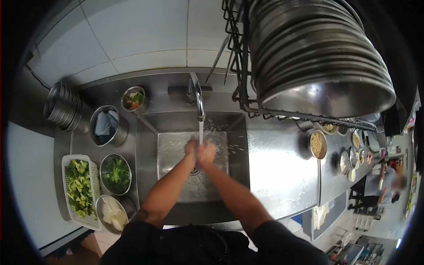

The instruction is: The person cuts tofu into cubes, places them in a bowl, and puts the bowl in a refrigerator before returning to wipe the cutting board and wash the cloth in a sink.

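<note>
Water runs from the curved faucet (197, 95) onto my two hands, which are together over the steel sink (148, 154). My left hand (191, 148) is pressed against my right hand (205, 153) under the stream. Both are smeared by motion, so their fingers cannot be made out. No object shows between them. Droplets splash out to the right of the stream, and the sink floor below is wet, with a drain (195, 171) partly hidden beneath my wrists.
Left of the sink stand a basket of broccoli (96, 185), a bowl of leafy greens (116, 176), a bowl of pale slices (114, 214) and stacked steel pots (66, 108). A rack of large bowls (327, 88) overhangs the right counter (282, 176). A person (388, 183) stands far right.
</note>
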`<state>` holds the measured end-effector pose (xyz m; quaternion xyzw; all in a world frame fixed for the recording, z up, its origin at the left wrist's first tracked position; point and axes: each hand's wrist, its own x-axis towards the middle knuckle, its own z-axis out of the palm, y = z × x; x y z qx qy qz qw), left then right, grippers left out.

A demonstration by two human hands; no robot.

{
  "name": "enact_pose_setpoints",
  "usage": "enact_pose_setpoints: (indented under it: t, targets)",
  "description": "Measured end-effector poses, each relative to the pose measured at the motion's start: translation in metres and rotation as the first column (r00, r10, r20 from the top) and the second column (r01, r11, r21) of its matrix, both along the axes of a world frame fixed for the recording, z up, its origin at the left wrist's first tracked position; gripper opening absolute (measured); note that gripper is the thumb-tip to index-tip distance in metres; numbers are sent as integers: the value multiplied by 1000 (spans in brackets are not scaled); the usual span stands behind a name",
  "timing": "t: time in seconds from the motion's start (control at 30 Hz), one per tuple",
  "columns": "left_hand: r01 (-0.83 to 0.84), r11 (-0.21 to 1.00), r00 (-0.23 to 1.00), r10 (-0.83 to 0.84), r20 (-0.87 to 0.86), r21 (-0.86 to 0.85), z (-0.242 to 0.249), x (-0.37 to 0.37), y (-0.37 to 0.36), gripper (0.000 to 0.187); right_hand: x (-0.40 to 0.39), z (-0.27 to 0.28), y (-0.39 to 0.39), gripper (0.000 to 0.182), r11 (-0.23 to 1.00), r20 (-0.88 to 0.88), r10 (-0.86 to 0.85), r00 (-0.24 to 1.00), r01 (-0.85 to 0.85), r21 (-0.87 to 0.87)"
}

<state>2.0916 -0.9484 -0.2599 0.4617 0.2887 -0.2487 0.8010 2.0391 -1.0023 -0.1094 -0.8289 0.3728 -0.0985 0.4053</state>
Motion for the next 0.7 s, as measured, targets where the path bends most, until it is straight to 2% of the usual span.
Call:
enact_pose_setpoints:
  t: [0.03,0.07,0.1,0.13,0.17,0.2,0.23,0.27,0.3,0.33,0.37,0.4,0.43,0.47,0.5,0.53,0.57,0.6,0.63,0.67,0.7]
  targets:
    - [145,946,983,-171,66,291,-74,19,15,56,-11,3,14,57,988,17,103,995,-104,113]
    - [248,785,935,-348,72,568,-134,37,42,62,-17,3,20,54,952,42,201,979,-205,229]
    - [-17,957,981,72,-181,289,-9,19,25,73,-13,-3,15,45,943,-9,263,965,-255,214]
    - [-16,955,980,73,-184,295,37,12,25,73,-7,-13,5,45,942,-10,263,965,-254,221]
    - [28,990,987,-5,-162,141,64,9,26,78,4,-22,-13,47,952,27,214,976,-215,218]
    - [76,997,989,-78,-127,-17,88,6,30,84,11,-32,-27,50,961,64,166,984,-176,214]
    - [108,993,961,-93,-259,47,109,5,42,86,16,-46,-37,50,960,66,168,984,-179,214]
    - [102,994,965,-89,-246,42,116,6,44,86,29,-57,-49,49,836,101,297,949,-310,452]
    - [116,990,958,-90,-273,80,120,4,46,86,40,-58,-58,49,639,168,408,897,-413,649]
    - [133,984,947,-90,-308,121,121,-2,48,86,37,-36,-57,49,640,173,411,895,-418,644]
    - [34,933,988,-85,-129,-358,123,-7,46,56,25,0,-51,51,589,180,462,868,-452,670]
    - [25,932,989,-76,-127,-362,112,-3,40,56,19,23,-50,53,532,188,516,836,-485,694]
    - [92,976,990,-111,-85,-196,92,1,33,40,24,2,-62,53,530,183,525,831,-488,694]
    - [156,988,986,-156,-56,-19,82,0,26,25,31,-45,-83,55,758,191,386,903,-428,492]
    - [210,965,976,-217,28,160,116,-5,17,26,34,-71,-99,58,919,242,241,940,-301,254]
    - [207,966,976,-215,33,157,154,-11,10,26,29,-60,-105,58,920,246,244,938,-304,249]
    - [273,946,954,-290,79,175,191,-17,5,26,14,-33,-104,60,724,29,66,997,-68,686]
    - [338,921,923,-365,122,197,209,-19,1,27,2,-5,-101,63,341,-246,0,969,231,911]
    - [365,918,910,-387,149,158,192,-14,0,29,-4,32,-92,60,382,-295,53,954,254,889]
    - [367,916,909,-390,147,160,196,-12,4,29,-3,11,-94,60,379,-296,51,954,256,889]
    - [375,927,909,-369,193,2,205,-9,10,34,-2,-37,-101,57,69,-74,68,995,69,995]
